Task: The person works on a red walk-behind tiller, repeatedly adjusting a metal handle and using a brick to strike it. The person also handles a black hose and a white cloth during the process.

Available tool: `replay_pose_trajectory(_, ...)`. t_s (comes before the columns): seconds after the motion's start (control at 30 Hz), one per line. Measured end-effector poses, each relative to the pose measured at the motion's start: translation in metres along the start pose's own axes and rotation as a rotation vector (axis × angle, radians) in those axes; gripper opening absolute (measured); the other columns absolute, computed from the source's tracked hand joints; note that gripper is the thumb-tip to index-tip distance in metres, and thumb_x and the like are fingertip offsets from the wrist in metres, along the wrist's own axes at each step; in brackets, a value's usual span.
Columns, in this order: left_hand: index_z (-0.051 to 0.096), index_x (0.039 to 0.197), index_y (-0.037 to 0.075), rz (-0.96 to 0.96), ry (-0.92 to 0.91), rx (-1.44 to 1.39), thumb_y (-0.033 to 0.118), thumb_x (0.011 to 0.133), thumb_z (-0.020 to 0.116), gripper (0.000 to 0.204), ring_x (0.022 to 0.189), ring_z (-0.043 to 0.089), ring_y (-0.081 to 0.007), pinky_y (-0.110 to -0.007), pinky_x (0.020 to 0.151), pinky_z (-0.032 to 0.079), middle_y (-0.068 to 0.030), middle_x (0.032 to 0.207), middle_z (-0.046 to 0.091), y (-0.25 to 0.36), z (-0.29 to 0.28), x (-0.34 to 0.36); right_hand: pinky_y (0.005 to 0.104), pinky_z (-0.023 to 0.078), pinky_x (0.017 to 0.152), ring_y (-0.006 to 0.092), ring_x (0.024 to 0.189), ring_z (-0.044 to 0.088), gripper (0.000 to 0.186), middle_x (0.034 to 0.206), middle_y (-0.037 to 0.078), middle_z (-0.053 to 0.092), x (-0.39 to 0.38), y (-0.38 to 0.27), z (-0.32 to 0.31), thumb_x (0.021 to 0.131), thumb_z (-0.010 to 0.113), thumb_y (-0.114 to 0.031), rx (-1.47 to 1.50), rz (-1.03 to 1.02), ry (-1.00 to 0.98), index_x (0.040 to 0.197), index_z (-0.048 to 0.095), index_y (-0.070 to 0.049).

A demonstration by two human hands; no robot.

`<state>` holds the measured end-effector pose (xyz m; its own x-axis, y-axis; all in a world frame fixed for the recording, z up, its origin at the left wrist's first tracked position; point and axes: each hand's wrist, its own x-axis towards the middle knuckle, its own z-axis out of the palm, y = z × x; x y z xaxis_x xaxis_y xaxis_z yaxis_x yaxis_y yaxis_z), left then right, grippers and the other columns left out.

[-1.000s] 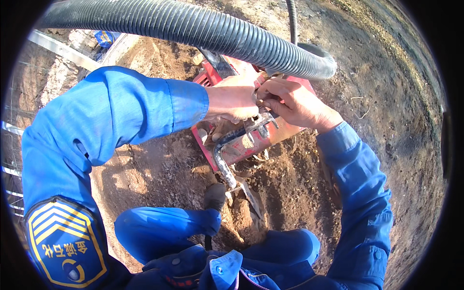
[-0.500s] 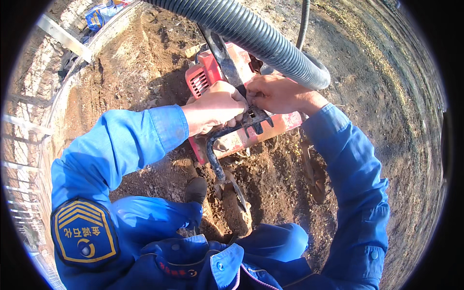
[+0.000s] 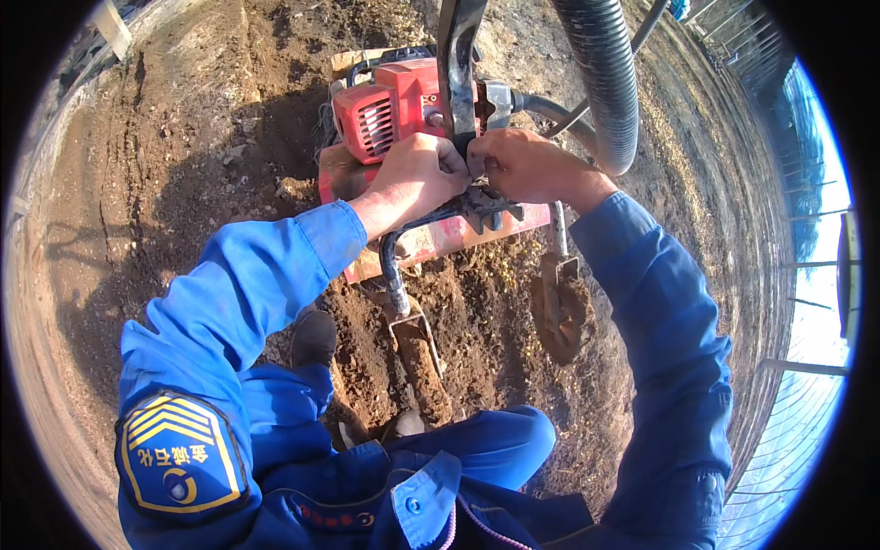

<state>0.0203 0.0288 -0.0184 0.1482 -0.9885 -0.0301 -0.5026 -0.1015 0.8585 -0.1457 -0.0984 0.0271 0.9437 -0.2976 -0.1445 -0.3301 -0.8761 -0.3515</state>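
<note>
In front of me stands a red motor machine, apparently a tiller, with a vented engine cover [image 3: 371, 124]. A black metal handle bar [image 3: 456, 69] rises from it to a notched black bracket [image 3: 486, 211]. My left hand [image 3: 423, 174] is closed at the foot of this bar, thumb against curled fingers. My right hand [image 3: 532, 167] meets it from the other side, fingers pinched together just above the bracket. Whatever lies between my fingertips is too small and hidden to make out. Below the bracket a bent black tube [image 3: 392, 270] curves down toward me.
A thick black corrugated hose [image 3: 600, 82] hangs close by my right hand. Two muddy metal blades or plates, one on the left [image 3: 420, 353] and one on the right [image 3: 559, 307], reach into loose brown soil [image 3: 486, 312]. A pale post [image 3: 112, 29] stands at the far left.
My view has shifted, so the hose now hangs to the right and more of the engine shows. Both hands stay together at the bracket, with fingers slightly rearranged.
</note>
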Motion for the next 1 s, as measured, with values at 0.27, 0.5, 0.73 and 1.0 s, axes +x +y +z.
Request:
replay_pose_trajectory(0.27,0.071,0.086,0.007,0.421,0.153,0.344,0.022,0.088,0.072,0.015,0.077,0.071,-0.0343,-0.045,0.070,0.057,-0.0131,0.082,0.071,-0.014,0.006,0.002,0.0480,0.053,0.088,0.0391,0.101,0.068,0.024,0.103,0.022,0.070,0.002,-0.019,-0.008,0.087,0.056,-0.010,0.059,0.220,-0.091,0.106,0.070,-0.004)
replay_pose_trajectory(0.5,0.063,0.087,0.012,0.845,0.305,0.651,0.023,0.089,0.066,0.012,0.074,0.070,-0.0214,-0.036,0.057,0.057,-0.0041,0.078,0.062,-0.031,0.005,0.019,0.0481,0.052,0.092,0.0405,0.107,0.067,0.028,0.108,0.023,0.070,-0.001,-0.036,-0.009,0.088,0.058,-0.014,0.018,0.359,-0.041,0.112,0.070,-0.004)
replay_pose_trajectory(0.73,0.060,0.089,0.013,0.947,0.334,0.560,0.021,0.087,0.066,0.010,0.072,0.069,-0.0209,-0.035,0.056,0.056,-0.0028,0.080,0.057,-0.047,0.008,0.025,0.0473,0.052,0.094,0.0409,0.108,0.066,0.030,0.111,0.022,0.068,-0.002,-0.040,-0.005,0.086,0.058,-0.010,-0.045,0.352,-0.005,0.114,0.069,-0.005)
replay_pose_trajectory(1.0,0.059,0.089,0.012,0.973,0.344,0.496,0.017,0.084,0.064,0.008,0.076,0.068,-0.0234,-0.037,0.062,0.057,-0.0043,0.082,0.058,-0.049,0.010,0.027,0.0448,0.055,0.090,0.0376,0.102,0.071,0.033,0.107,0.021,0.072,0.002,-0.045,-0.013,0.088,0.059,-0.011,0.055,0.393,-0.084,0.119,0.068,-0.003)
